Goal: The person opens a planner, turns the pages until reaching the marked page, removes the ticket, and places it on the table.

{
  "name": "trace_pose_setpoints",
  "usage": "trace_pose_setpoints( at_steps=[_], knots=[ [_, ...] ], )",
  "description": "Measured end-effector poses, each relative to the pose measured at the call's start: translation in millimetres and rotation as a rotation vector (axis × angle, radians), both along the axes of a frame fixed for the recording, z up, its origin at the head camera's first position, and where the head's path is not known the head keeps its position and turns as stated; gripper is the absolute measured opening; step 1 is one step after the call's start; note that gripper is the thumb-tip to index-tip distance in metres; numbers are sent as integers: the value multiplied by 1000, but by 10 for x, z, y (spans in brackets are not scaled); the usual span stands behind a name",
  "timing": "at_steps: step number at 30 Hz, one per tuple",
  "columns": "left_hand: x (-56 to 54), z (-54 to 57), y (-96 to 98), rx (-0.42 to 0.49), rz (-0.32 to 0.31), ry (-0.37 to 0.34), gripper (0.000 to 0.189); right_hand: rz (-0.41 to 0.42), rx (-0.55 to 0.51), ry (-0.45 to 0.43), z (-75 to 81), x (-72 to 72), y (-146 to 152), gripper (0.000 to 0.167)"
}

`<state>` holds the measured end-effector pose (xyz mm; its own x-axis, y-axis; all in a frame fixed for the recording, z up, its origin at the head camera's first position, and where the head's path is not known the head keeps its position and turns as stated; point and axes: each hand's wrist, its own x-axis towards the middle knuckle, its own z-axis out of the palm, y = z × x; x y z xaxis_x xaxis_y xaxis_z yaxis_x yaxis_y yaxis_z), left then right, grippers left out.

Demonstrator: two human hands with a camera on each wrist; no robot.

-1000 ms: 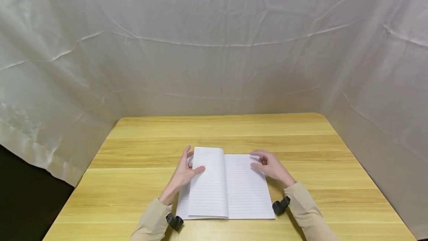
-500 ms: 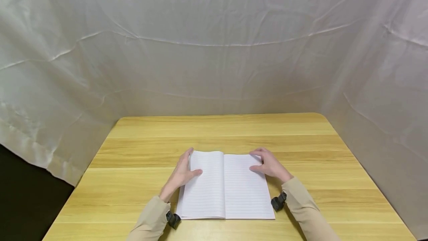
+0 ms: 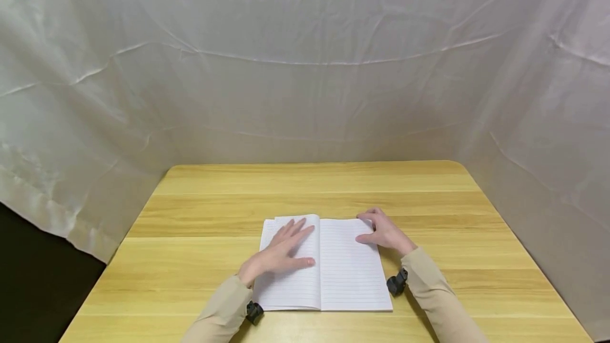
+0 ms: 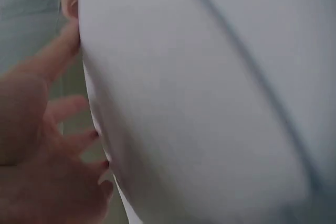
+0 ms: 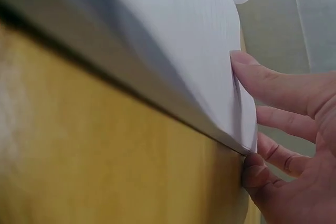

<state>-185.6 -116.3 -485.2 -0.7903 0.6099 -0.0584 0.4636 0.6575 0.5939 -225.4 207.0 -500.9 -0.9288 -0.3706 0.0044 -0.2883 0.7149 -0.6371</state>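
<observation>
An open notebook (image 3: 350, 274) with white ruled pages lies near the front of the wooden table, its fold running towards the person. Over its left page spreads my left hand (image 3: 281, 255), fingers straight and thumb apart; whether the palm touches the paper cannot be told. In the left wrist view, the left hand (image 4: 58, 129) shows beside a blurred page (image 4: 173, 93). At the far right edge, my right hand (image 3: 385, 233) holds the notebook. The right wrist view has its thumb (image 5: 262, 80) on the page and the other fingers at the edge.
The wooden table (image 3: 190, 216) extends around the notebook. Pale grey cloth (image 3: 305, 99) hangs behind it and along both sides. A small black camera sits on each wrist, at the left cuff (image 3: 254, 312) and the right cuff (image 3: 397, 282).
The lifted left-hand leaf has come down flat onto the left side. My left hand has moved from the outer left edge inward over that page. The right hand has stayed nearly still.
</observation>
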Motion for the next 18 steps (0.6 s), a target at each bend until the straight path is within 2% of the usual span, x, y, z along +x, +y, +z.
trace_pose_setpoints(
  at_steps=[2, 5, 10, 14, 18],
  knots=[
    [2, 6, 32, -51, -69, -21, 80, -5, -5, 3, -8, -4, 7, 61],
    [8, 11, 55, -112, -104, -38, 84, -9, -17, -2, -11, -1, 9, 61],
    [21, 16, 45, -191, -102, -78, 91, -47, -34, -29, -10, 8, 2, 60],
    [31, 22, 50, -239, -99, -115, 95, -73, -34, -7, 6, 18, 2, 56],
    [47, 30, 81, -281, -95, -118, 96, -96, -54, 39, 1, 15, 11, 45]
  ],
)
